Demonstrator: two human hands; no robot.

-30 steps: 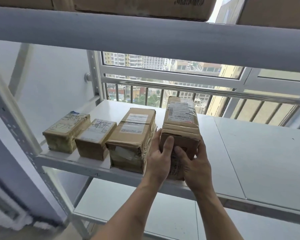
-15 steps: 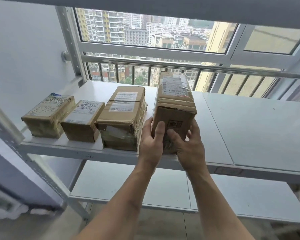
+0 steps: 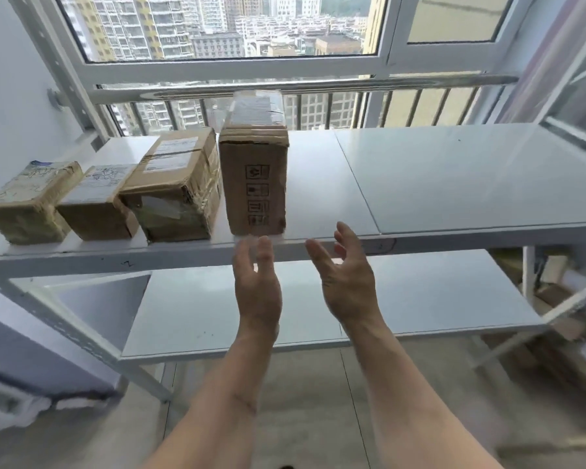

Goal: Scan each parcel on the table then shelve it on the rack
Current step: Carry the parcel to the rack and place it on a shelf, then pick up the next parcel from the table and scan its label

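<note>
So, looking from the near end outward: left hand (image 3: 257,286) and right hand (image 3: 347,282) hanging just in front of the shelf edge, both with fingers spread loose and holding nothing at all, palms roughly facing each other. Sitting right beyond them, the tall parcel (image 3: 254,184), standing upright on the middle shelf (image 3: 454,177) near its front edge, apart from both hands. Lining up to its left, three more boxes: the taped box (image 3: 180,187) just beside it, then the small box (image 3: 95,201), then the end box (image 3: 27,201) furthest left. Stretching off to the right, plenty of bare shelf, plus a lower shelf (image 3: 217,309) underneath. Further back, window railing (image 3: 285,89) and city blocks outside.

Guessing four parcels shelved so far, this tall one being the latest. Not seeing the table or any scanner from here, so can't tell how many are left to scan.
</note>
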